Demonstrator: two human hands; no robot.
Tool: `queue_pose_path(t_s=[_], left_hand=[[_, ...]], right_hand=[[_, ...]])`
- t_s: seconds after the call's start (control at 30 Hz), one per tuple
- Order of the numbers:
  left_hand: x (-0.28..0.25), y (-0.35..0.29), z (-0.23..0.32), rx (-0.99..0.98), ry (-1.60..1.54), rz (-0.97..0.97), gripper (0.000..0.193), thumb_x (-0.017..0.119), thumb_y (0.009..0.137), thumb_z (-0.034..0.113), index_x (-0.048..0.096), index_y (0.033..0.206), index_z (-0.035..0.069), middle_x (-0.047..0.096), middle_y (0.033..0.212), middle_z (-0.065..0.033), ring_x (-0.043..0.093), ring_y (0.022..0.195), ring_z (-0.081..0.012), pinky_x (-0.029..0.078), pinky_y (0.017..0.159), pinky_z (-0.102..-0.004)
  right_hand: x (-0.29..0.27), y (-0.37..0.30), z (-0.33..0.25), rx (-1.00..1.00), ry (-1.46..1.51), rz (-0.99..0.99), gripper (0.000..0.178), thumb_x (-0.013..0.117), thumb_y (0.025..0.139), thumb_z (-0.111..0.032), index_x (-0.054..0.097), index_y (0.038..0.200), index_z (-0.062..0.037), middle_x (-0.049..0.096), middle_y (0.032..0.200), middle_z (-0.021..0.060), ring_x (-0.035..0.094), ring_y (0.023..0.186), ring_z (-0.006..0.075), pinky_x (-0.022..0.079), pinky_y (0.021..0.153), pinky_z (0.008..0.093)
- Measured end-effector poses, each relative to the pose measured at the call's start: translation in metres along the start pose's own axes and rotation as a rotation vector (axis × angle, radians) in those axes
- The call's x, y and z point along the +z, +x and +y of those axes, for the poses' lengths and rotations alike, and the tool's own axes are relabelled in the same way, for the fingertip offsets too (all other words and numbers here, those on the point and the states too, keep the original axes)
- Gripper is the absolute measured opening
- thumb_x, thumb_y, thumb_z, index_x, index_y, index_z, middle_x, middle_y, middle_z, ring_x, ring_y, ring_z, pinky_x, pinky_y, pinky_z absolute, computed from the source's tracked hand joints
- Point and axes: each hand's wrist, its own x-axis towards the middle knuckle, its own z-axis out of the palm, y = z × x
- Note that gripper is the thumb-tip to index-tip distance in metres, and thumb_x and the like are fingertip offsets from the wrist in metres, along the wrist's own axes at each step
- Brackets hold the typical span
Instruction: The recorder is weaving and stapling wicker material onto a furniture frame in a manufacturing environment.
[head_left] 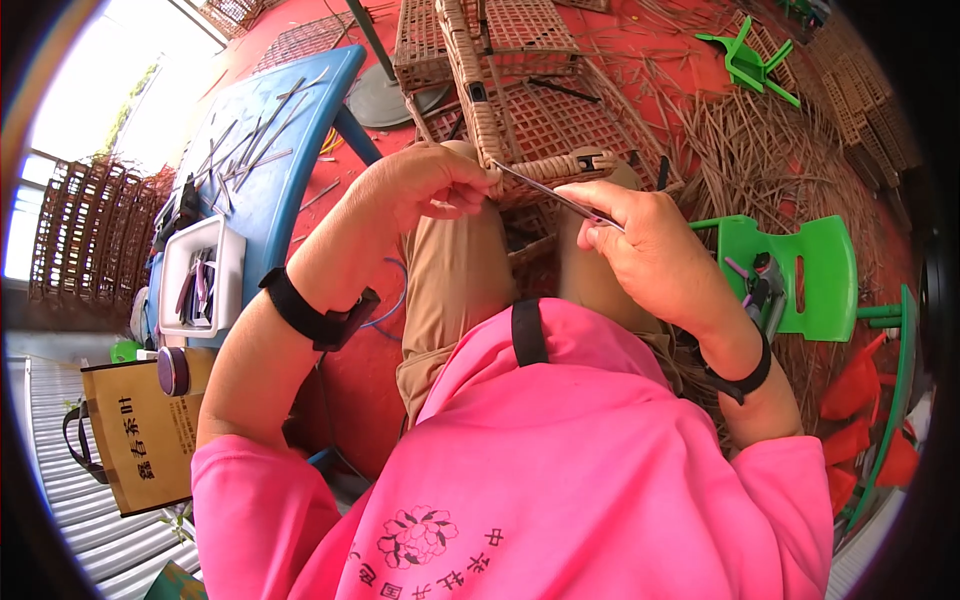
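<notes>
A tan woven wicker frame (471, 95) rests at my knees, its wrapped bars meeting in a corner. At that corner my left hand (435, 185) is closed, thumb and fingertips pinched together; what lies between them is too small to make out. From the corner a thin, dark, flat strip (545, 190) slants down to the right. My right hand (650, 245) grips its other end between thumb and fingers. Dark bands (598, 160) show on the frame's right bar.
On the left stands a blue table (285, 120) with loose dark strips and a white bin (235, 275) of tools. Woven panels (570, 115) lie ahead on the red floor. Cut strips (760, 150) pile up at right, near a green chair (830, 270) with tools on it.
</notes>
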Motion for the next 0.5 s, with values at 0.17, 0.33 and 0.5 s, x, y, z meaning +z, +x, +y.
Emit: queue_pose_path(t_s=[0.17, 0.33, 0.5], left_hand=[[0.000, 0.001, 0.001, 0.002, 0.029, 0.014, 0.015, 0.073, 0.086, 0.021, 0.070, 0.085, 0.006, 0.063, 0.076, -0.0007, 0.060, 0.072, -0.0107, 0.052, 0.069, -0.0275], [-0.007, 0.006, 0.003, 0.000, 0.041, -0.100, 0.019, 0.074, 0.085, 0.024, 0.070, 0.084, 0.006, 0.063, 0.077, -0.0013, 0.061, 0.070, -0.0107, 0.054, 0.070, -0.0269], [-0.010, 0.019, 0.007, -0.015, 0.185, -0.075, 0.022, 0.075, 0.083, 0.026, 0.070, 0.083, 0.005, 0.062, 0.074, -0.0015, 0.060, 0.067, -0.0103, 0.055, 0.068, -0.0264]], right_hand=[[-0.003, 0.000, 0.002, 0.019, 0.009, -0.020, 0.038, 0.052, 0.086, 0.000, 0.059, 0.124, 0.0036, 0.066, 0.087, 0.0116, 0.060, 0.079, 0.0137, 0.050, 0.077, 0.0287], [-0.005, 0.004, 0.003, 0.088, 0.031, -0.043, 0.038, 0.054, 0.086, -0.001, 0.061, 0.123, 0.0018, 0.066, 0.088, 0.0094, 0.059, 0.079, 0.0131, 0.049, 0.076, 0.0284], [-0.008, 0.006, 0.003, 0.092, 0.161, -0.052, 0.036, 0.054, 0.087, -0.001, 0.062, 0.122, -0.0013, 0.061, 0.087, 0.0028, 0.056, 0.077, 0.0102, 0.048, 0.069, 0.0261]])
